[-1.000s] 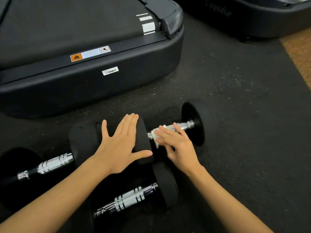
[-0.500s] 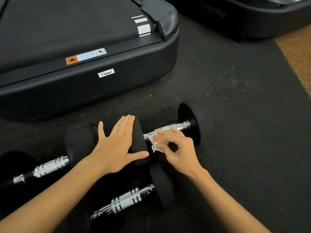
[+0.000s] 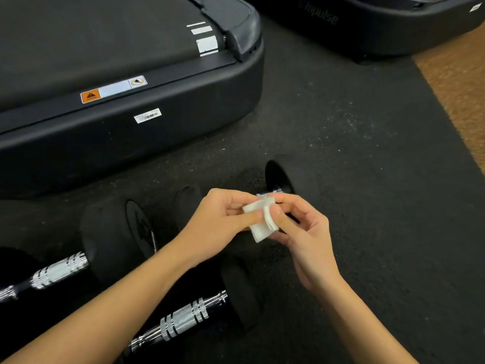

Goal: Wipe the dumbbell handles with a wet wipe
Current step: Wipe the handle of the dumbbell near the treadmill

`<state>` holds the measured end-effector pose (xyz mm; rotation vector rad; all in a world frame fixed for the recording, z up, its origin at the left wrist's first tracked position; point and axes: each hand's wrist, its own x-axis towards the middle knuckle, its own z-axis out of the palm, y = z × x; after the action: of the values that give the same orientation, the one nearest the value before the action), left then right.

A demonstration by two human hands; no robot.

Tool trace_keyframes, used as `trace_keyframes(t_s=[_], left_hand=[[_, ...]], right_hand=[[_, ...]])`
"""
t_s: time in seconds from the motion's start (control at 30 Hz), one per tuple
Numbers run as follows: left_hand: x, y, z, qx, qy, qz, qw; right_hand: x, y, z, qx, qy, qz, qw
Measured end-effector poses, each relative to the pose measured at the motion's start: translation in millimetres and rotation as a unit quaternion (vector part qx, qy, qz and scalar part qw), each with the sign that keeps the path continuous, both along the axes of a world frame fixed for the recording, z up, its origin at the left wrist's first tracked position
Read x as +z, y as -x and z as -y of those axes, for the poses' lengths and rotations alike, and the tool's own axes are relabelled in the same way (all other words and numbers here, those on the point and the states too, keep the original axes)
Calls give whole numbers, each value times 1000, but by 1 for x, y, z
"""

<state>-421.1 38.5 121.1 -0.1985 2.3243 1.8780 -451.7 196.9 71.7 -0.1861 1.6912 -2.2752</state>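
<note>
Both hands hold the wet wipe above the far dumbbell, whose handle peeks out just past the fingertips. The step looks like refolding the wipe: it seems best to turn a clean face outward and flatten it before going back to the bar. Left hand pinches the wipe's near edge between thumb and fingers; right hand pinches its other side, fingers curled. Forearms converge from below. Two more dumbbell handles lie nearer the wrists: one left of the left forearm, one between the forearms.
</note>
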Motion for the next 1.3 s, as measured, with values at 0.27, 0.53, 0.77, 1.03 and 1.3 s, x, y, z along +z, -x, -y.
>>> trace_keyframes(t_s=[0.27,0.53,0.77,1.03,1.3], left_hand=[[-5,13,-13,104,2,59,993],[-17,42,-8,191,320,-55,926],[-52,71,-43,146,510,-102,841],[-83,51,-41,54,474,-133,869],[-93,36,-52,-18,579,-144,803]], right_hand=[[12,5,-25,-31,-200,-155,967],[-15,50,-49,-239,-276,-262,893],[-29,57,-37,-193,-288,-254,903],[-36,60,-25,-161,-281,-230,918],[-40,62,-26,-154,-296,-238,912]])
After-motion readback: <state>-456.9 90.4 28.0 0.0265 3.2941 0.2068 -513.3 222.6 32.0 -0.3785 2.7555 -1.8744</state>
